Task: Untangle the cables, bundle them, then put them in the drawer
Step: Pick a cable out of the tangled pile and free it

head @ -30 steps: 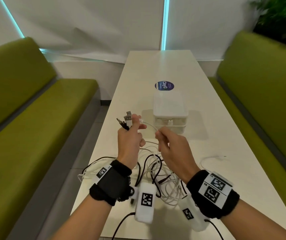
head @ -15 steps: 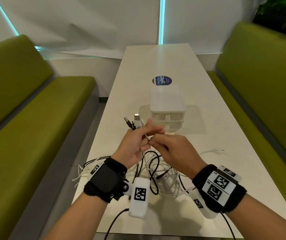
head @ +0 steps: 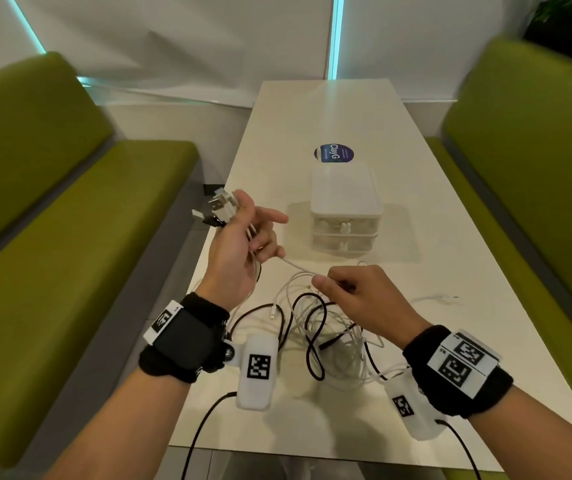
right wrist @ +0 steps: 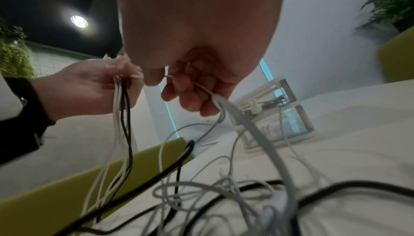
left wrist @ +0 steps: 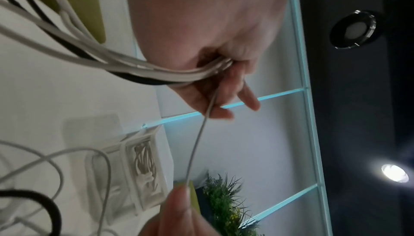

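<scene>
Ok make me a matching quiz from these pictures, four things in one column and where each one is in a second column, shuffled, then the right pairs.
Things:
1. cluster of white and black cable plugs
2. taut white cable
3. translucent white plastic two-drawer box
4. round dark blue sticker

Places:
A. on the white table, just beyond the box
B. gripped in the left hand
C. stretched from the left hand to the right hand
D. standing mid-table, drawers closed

Pairs: 1-B, 2-C, 3-D, 4-A

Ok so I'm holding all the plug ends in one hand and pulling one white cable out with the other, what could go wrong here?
The white cable pinched by the right hand runs down into the tangle of black and white loops, so pulling could tighten a knot. The left hand grips several plug ends; one might slip loose. Dragged loops may also slide off the table edge.
</scene>
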A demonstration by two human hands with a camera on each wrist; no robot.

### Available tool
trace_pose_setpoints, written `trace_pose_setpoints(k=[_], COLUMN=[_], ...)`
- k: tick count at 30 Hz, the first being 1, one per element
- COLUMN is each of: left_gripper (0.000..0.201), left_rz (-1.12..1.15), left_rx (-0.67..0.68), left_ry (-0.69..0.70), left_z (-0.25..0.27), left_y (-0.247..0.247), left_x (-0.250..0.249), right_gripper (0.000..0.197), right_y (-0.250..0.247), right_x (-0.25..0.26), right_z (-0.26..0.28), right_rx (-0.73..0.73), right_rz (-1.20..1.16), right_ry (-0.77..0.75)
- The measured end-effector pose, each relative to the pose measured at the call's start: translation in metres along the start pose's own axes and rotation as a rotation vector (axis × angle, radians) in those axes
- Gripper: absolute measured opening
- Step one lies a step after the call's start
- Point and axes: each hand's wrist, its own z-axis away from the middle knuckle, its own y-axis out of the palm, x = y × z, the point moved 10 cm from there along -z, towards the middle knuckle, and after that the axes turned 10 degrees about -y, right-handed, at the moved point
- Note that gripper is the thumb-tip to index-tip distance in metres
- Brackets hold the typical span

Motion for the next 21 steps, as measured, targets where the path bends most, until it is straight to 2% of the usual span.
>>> trace_pose_setpoints(k=[5,8,10,12,15,18,19,21], left_gripper=[0.061,0.061,0.061,0.054,0.037,0.014,0.016,0.023], left_rz=[-0.004,-0.005,-0.003,-0.087,-0.501,-0.991,-1.155,-1.311], left_rx=[0.002,-0.070,-0.105,-0.086,-0.053,0.085,0.091,0.064], left_ry=[0.159,0.262,0.293,0.304,0.307,0.283,0.266,0.244], left_z=[0.011,0.021,0.025,0.026,0.021,0.015,0.015,0.012], left_y=[-0.007,-0.015,-0.021,-0.020,-0.004,0.021,0.023,0.018], left_x=[-0.024,-0.038,-0.046,-0.049,-0.033,0.006,0.017,0.024], right_gripper=[0.052,0.050,0.052,0.056,0.060,0.049,0.045,0.044], right_y=[-0.002,-0.010,-0.013,-0.016,-0.014,-0.014,-0.014,-0.014], right_x=[0.020,0.027,0.025,0.015,0.010,0.020,0.023,0.026], right_z=[-0.014,-0.021,-0.025,-0.025,-0.025,-0.029,-0.030,-0.031], right_rx=[0.051,0.056,0.062,0.061,0.055,0.070,0.083,0.104], right_rz=[0.066,0.130,0.138,0.055,-0.075,-0.057,-0.052,-0.059], right_ry=[-0.065,-0.110,-0.106,-0.052,0.001,-0.016,-0.021,-0.021])
